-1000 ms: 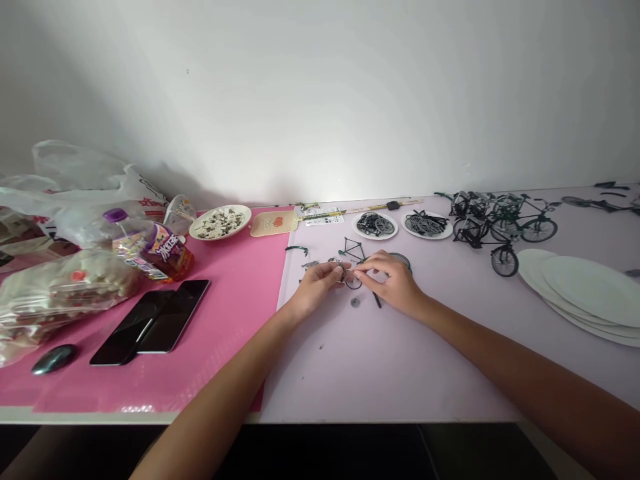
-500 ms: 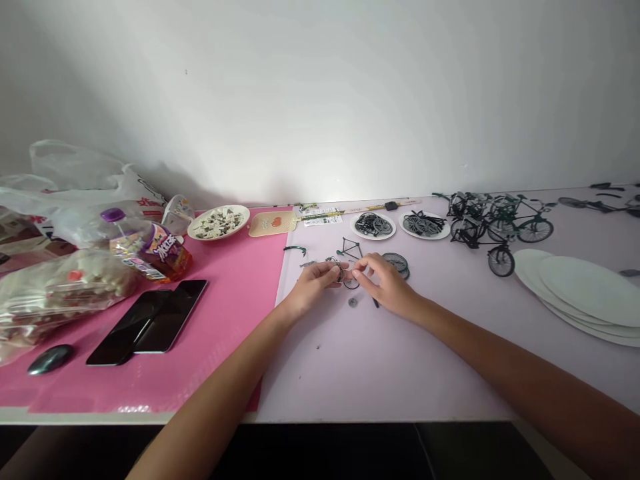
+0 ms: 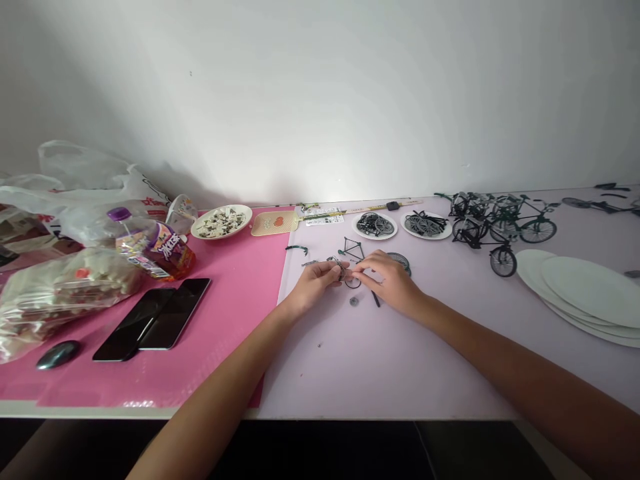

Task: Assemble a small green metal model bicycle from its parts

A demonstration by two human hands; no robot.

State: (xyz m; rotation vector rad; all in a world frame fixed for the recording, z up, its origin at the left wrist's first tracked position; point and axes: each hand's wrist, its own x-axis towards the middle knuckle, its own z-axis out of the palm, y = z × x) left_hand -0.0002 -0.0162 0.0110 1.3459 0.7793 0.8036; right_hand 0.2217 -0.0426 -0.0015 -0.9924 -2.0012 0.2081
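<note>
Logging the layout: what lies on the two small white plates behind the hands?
Each small plate holds a heap of dark miniature wheels and wire parts. Anything beneath the heaps is covered, so a count is impossible.

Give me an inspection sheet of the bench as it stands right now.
Surface: pale table, pink mat on its left part.
Job's things: tiny bicycle part between both hands; green frame just behind.
Clutter: two phones, bowl, snack bags, finished model bicycles, stacked plates.
Grippers: left hand and right hand pinch the part.
Cables: nothing seen.
Surroundings: plain white wall.
</note>
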